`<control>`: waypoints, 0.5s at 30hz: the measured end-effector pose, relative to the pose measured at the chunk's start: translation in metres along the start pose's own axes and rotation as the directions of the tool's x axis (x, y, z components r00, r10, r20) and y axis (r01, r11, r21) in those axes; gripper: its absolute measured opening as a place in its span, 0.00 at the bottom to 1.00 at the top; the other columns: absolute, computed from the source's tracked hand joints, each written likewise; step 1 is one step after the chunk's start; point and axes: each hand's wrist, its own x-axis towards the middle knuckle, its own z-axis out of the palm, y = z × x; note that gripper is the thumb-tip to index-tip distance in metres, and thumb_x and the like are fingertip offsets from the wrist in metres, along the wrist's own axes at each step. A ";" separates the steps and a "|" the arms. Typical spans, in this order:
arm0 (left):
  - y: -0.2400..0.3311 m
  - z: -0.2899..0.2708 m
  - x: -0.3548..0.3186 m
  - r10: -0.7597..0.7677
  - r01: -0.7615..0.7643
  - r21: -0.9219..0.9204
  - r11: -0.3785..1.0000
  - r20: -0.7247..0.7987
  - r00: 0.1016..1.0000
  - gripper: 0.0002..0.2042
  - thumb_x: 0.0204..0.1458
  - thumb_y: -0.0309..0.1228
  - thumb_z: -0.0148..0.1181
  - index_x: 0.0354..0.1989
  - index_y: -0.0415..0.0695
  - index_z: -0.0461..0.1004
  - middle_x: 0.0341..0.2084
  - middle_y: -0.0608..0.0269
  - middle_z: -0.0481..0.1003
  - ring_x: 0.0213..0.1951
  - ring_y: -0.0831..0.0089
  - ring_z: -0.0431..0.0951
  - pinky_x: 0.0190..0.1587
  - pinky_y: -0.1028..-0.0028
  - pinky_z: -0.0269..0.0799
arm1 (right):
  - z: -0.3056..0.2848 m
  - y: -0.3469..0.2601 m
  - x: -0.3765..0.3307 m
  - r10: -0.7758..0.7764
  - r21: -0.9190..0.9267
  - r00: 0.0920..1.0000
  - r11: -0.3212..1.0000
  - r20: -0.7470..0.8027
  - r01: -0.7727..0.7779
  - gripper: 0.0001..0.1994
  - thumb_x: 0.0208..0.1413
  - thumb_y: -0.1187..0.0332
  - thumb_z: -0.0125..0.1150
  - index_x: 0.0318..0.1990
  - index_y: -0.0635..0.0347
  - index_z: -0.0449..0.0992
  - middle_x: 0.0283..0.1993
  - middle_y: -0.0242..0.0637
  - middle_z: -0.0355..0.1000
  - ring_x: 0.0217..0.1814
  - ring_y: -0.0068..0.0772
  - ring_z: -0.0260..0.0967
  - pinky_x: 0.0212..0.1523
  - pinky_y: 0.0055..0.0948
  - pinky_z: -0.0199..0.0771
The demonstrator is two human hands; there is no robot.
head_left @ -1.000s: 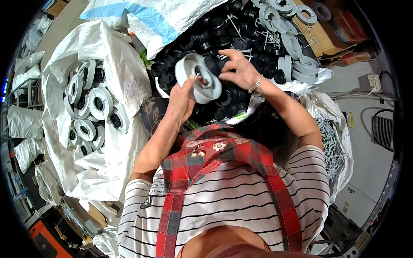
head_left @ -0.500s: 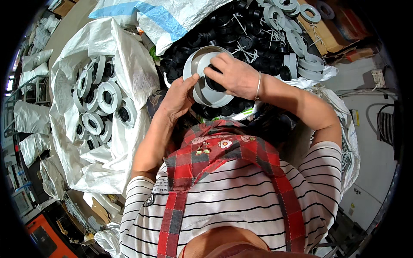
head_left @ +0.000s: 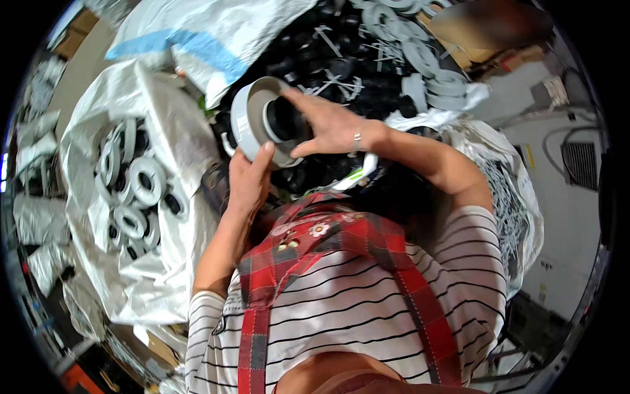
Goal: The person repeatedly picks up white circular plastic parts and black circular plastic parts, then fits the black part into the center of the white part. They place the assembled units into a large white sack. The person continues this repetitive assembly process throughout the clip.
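- Two hands share one part, so watch the hand-off: your left hand [head_left: 248, 180] cups the grey ring-shaped fitting [head_left: 257, 121] from below, thumb pressed up against its rim, and a slack thumb could let it tip away.
- Left of you, the open white woven sack [head_left: 125, 118] holds grey rings with black cores [head_left: 141, 180]; a dropped fitting could roll in among them.
- Your right hand [head_left: 331, 125] lies spread over the fitting's face, fingers curled onto its black insert [head_left: 283, 118]; skewed pressure may seat it crooked, I judge.
- Ahead, a heap of loose black parts [head_left: 341, 62] gives no flat surface.
- Farther right, grey rings [head_left: 430, 65] spill toward a cluttered concrete floor [head_left: 518, 92].
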 end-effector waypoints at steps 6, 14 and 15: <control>-0.001 -0.022 -0.003 0.344 -0.237 0.489 0.839 -0.142 0.928 0.16 0.51 0.31 0.59 0.43 0.33 0.70 0.36 0.59 0.74 0.37 0.77 0.72 0.40 0.76 0.67 | -0.018 0.024 0.016 0.468 0.552 0.655 0.356 0.593 -0.754 0.34 0.51 0.42 0.54 0.41 0.75 0.68 0.26 0.51 0.72 0.25 0.37 0.74 0.23 0.26 0.76; 0.107 -0.156 0.007 0.908 -0.105 0.919 0.380 -0.349 0.229 0.31 0.56 0.38 0.52 0.59 0.28 0.49 0.59 0.44 0.53 0.57 0.63 0.60 0.60 0.68 0.53 | -0.170 0.282 -0.050 0.755 -0.117 0.351 0.347 -0.554 -0.931 0.55 0.37 0.41 0.64 0.61 0.78 0.44 0.57 0.65 0.59 0.59 0.53 0.61 0.58 0.33 0.60; 0.114 -0.152 0.004 0.890 -0.247 0.859 0.449 -0.403 0.216 0.32 0.56 0.39 0.51 0.61 0.29 0.46 0.62 0.43 0.50 0.61 0.62 0.56 0.62 0.67 0.50 | -0.182 0.302 -0.060 0.826 -0.161 0.288 0.239 -0.485 -0.957 0.57 0.37 0.42 0.65 0.63 0.77 0.40 0.57 0.65 0.58 0.60 0.53 0.60 0.59 0.32 0.59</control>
